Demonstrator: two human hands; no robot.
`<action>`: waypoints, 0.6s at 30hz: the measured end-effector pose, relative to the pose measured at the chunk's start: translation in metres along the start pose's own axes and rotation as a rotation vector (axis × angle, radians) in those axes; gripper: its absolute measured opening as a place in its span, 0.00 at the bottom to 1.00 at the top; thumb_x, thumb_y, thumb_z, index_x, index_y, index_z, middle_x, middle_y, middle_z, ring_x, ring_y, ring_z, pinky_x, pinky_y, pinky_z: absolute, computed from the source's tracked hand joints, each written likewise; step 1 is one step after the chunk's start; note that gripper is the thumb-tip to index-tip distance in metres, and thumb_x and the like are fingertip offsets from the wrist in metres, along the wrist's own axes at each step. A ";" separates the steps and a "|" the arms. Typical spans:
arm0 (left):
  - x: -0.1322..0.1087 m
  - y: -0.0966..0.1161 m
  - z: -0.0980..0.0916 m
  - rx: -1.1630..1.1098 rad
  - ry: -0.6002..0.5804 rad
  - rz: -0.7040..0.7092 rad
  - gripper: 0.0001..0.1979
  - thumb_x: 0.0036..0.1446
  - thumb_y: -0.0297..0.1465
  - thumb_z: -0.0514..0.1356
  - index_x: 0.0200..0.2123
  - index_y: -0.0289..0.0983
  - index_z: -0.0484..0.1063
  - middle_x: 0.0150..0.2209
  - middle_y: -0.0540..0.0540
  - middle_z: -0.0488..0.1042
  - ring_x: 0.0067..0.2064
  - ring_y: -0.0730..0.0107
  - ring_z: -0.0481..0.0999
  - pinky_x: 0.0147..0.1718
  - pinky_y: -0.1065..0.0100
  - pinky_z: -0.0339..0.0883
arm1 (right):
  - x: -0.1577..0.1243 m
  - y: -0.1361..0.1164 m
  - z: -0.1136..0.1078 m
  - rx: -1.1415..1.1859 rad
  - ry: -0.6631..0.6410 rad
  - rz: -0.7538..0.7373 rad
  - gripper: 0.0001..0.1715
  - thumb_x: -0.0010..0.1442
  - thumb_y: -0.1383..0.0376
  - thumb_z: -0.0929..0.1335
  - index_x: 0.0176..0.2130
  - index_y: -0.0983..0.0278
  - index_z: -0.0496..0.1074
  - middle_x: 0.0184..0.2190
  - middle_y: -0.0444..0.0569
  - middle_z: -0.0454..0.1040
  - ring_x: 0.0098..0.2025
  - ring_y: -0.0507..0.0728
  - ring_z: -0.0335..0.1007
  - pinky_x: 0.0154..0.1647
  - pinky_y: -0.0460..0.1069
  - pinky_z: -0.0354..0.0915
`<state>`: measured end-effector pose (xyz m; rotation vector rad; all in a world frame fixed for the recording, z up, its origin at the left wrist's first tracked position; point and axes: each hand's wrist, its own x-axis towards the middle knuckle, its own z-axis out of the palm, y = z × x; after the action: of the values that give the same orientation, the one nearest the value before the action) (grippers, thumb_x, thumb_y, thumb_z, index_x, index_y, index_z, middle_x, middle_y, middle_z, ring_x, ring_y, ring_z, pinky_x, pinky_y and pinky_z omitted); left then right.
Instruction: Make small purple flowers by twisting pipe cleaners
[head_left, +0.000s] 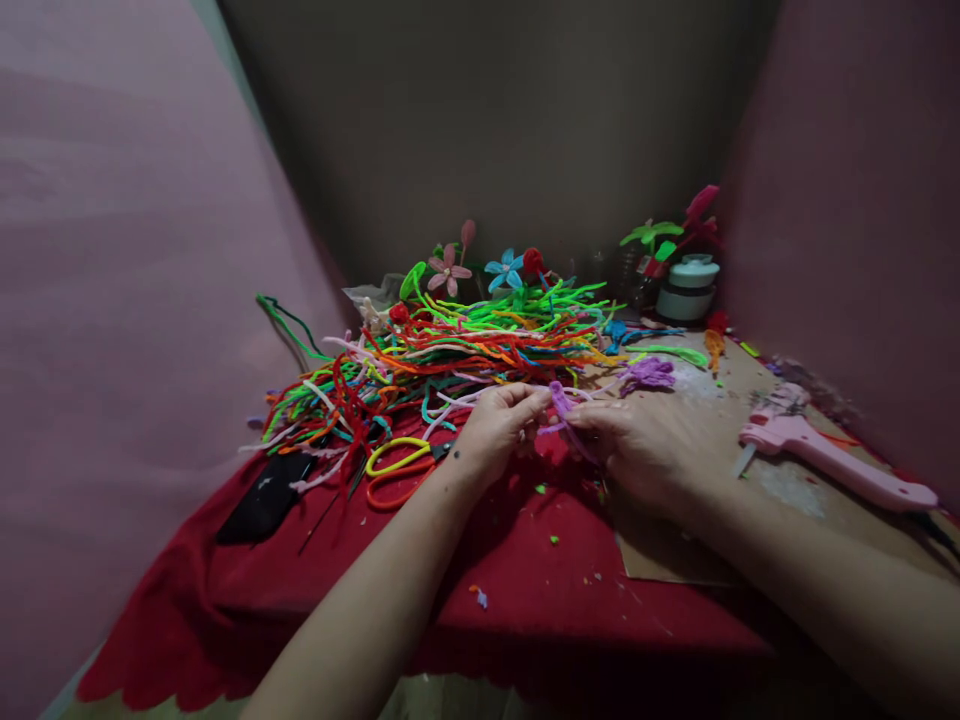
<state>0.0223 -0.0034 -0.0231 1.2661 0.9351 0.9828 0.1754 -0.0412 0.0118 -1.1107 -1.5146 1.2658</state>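
Note:
Between my two hands is a purple pipe cleaner (559, 398), bent into a small looped shape, held above the red cloth. My left hand (504, 425) pinches it from the left with thumb and forefinger. From the right, my right hand (637, 445) grips the same piece, its fingers closed; some fingertips are hidden. A bunched purple pipe-cleaner piece (649, 374) lies just beyond my right hand. Scissors (401, 472) with one yellow and one orange-red handle rest beside my left wrist, their blades partly covered by it.
A large heap of coloured pipe cleaners (487, 340) spreads across the back. Pipe-cleaner flowers (448, 270) stand behind it. On the right, a pink glue gun (832, 455) lies on cardboard (675, 562). A black phone-like object (266, 498) sits left, and a lidded jar (688, 288) back right.

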 end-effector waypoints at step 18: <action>-0.003 0.008 0.005 0.300 0.041 -0.026 0.11 0.41 0.35 0.61 0.20 0.33 0.65 0.17 0.55 0.60 0.19 0.83 0.54 0.19 0.75 0.46 | 0.010 0.043 0.006 0.008 0.171 -0.018 0.11 0.45 0.60 0.68 0.21 0.66 0.68 0.17 0.41 0.62 0.20 0.48 0.53 0.21 0.45 0.51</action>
<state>0.0261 -0.0073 -0.0149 1.4831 1.1594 0.8722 0.1716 -0.0287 -0.0306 -1.1664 -1.3881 1.1336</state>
